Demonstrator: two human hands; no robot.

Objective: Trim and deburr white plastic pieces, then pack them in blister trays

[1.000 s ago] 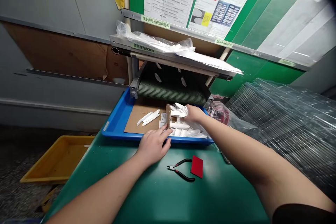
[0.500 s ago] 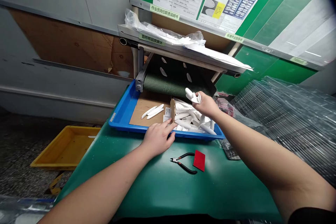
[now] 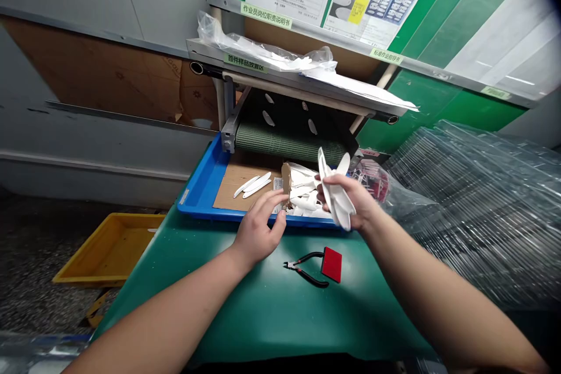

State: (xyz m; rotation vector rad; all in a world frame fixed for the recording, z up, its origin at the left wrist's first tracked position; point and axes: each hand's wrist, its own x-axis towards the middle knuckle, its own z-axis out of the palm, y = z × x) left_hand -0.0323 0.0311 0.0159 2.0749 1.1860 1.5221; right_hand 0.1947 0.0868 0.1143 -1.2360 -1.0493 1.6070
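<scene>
My right hand [image 3: 353, 201] is closed round a bunch of white oval plastic pieces [image 3: 335, 190], lifted just above the front edge of the blue tray [image 3: 197, 190]. More white pieces [image 3: 302, 193] lie heaped in the tray's right part, and three [image 3: 253, 184] lie apart on the cardboard sheet [image 3: 239, 184] lining it. My left hand [image 3: 258, 228] rests at the tray's front rim, fingers loosely curled, touching a small cardboard divider [image 3: 286, 182]; it holds nothing that I can see.
Black-handled cutters [image 3: 304, 269] and a red card [image 3: 332, 263] lie on the green table. A green conveyor belt [image 3: 284, 143] feeds the tray from behind. Stacked clear plastic trays [image 3: 473, 198] fill the right. A yellow bin [image 3: 109, 248] sits low at the left.
My right hand has risen from the pile with a bunch of white pieces and drawn back toward me. My left hand has stayed at the tray's rim.
</scene>
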